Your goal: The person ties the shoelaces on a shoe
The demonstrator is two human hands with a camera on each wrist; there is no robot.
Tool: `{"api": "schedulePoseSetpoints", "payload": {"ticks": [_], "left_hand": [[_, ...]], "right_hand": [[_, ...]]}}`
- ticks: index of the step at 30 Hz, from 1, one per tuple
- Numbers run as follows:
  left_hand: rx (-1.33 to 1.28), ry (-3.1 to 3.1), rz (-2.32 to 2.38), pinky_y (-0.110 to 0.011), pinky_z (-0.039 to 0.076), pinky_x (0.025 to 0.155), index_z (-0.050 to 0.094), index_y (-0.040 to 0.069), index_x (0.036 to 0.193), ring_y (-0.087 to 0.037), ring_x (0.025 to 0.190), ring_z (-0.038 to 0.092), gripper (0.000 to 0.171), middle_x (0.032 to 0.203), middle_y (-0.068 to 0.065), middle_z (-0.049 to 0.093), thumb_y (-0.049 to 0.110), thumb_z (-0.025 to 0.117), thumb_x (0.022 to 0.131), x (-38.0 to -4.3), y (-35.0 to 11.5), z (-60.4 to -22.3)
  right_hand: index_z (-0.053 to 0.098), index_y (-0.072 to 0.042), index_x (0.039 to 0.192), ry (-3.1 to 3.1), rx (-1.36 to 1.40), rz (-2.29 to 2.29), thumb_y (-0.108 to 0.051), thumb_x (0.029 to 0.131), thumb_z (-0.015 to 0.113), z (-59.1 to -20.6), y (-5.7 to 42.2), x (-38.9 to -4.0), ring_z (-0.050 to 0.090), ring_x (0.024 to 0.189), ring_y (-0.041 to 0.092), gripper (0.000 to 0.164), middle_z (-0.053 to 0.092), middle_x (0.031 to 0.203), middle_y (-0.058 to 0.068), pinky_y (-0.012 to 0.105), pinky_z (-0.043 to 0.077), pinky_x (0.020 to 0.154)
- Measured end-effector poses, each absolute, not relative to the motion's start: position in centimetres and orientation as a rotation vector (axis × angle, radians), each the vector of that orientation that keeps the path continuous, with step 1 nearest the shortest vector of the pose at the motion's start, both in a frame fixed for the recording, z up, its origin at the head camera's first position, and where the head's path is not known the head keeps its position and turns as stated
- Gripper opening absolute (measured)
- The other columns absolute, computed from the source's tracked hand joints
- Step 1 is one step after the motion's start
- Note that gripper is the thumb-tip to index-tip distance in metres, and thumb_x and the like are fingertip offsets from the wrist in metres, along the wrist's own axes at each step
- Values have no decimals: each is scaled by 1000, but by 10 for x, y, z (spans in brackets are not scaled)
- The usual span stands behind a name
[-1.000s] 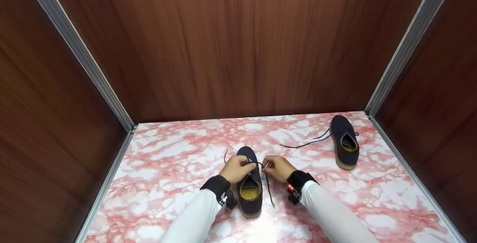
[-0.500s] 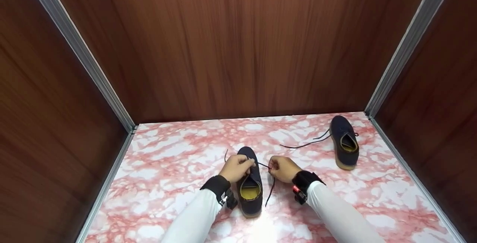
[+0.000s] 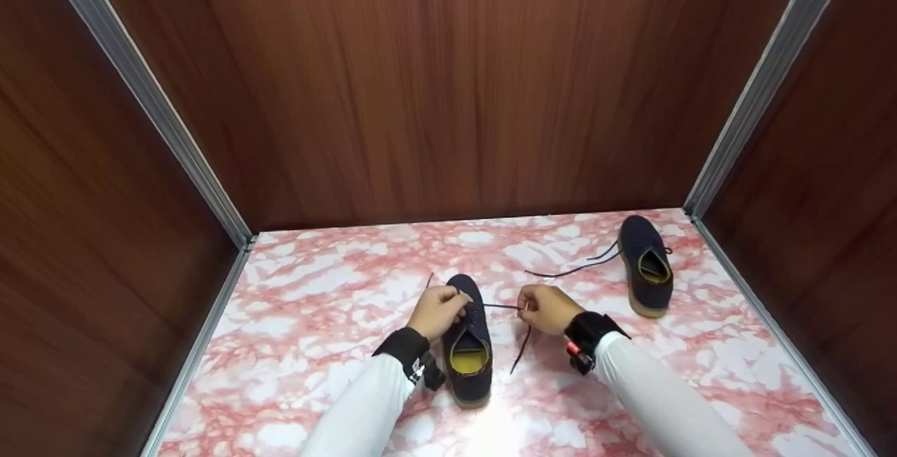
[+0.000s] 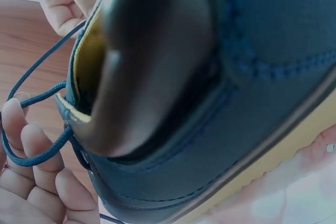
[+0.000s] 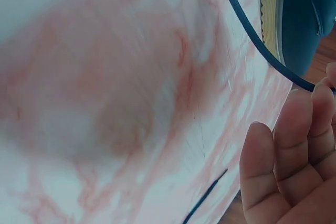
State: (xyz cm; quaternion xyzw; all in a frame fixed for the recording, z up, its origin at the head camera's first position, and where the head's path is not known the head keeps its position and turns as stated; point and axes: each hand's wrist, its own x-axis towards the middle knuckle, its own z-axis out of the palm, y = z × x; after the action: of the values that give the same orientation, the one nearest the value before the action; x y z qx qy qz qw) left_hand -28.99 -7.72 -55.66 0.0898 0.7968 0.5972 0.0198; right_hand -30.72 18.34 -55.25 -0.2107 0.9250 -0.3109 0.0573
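Note:
A dark navy shoe (image 3: pixel 468 390) with a yellow lining lies in the middle, toe pointing away. Over its upper, my left hand (image 3: pixel 436 311) pinches the shoelace; the left wrist view shows the lace (image 4: pixel 42 158) looped round the fingers (image 4: pixel 39 142) beside the shoe's tongue. To the right of the shoe, my right hand (image 3: pixel 550 308) pinches the lace (image 3: pixel 499 305), which runs straight between both hands. A free lace end hangs below the right hand. In the right wrist view, the lace (image 5: pixel 249 32) passes the sole into the curled fingers (image 5: pixel 291 129).
A matching shoe (image 3: pixel 648 282) stands at the back right, its loose laces (image 3: pixel 571 271) trailing left. Another lace end (image 3: pixel 430 280) sticks out left of the near shoe's toe. Wood-patterned panels (image 3: pixel 448 92) with metal edge strips enclose the pink-marbled surface (image 3: pixel 301 359).
My right hand has moved right, away from the shoe, and the lace between the hands has drawn out longer and straighter. The left hand has shifted slightly; the shoe has stayed put.

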Motion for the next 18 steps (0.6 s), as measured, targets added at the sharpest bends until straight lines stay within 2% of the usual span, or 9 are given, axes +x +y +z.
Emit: {"api": "schedulePoseSetpoints", "payload": {"ticks": [3, 11, 18], "left_hand": [[269, 2490, 1839, -20, 48, 61, 59, -12, 73, -8, 59, 56, 34, 69, -3, 66, 11, 65, 98, -291, -79, -556], [195, 2469, 1874, -20, 50, 61, 75, -5, 84, -8, 59, 58, 28, 66, 7, 64, 15, 62, 98, -292, -82, -557], [252, 2492, 1872, -21, 49, 62, 67, -10, 77, -9, 60, 59, 28, 69, -3, 71, 10, 67, 96, -295, -86, -558]], "right_hand": [[64, -13, 85, 2814, -642, -908, -10, 89, 72, -549, 186, -308, 47, 61, 6, 9, 49, 66, -9, 24, 39, 62], [64, -12, 86, 2828, -657, -869, -11, 90, 72, -544, 195, -308, 47, 61, 8, 9, 50, 68, -8, 25, 39, 62], [64, -12, 86, 2819, -653, -861, -11, 90, 72, -539, 204, -308, 47, 59, 8, 9, 49, 64, -9, 25, 39, 60]]}}
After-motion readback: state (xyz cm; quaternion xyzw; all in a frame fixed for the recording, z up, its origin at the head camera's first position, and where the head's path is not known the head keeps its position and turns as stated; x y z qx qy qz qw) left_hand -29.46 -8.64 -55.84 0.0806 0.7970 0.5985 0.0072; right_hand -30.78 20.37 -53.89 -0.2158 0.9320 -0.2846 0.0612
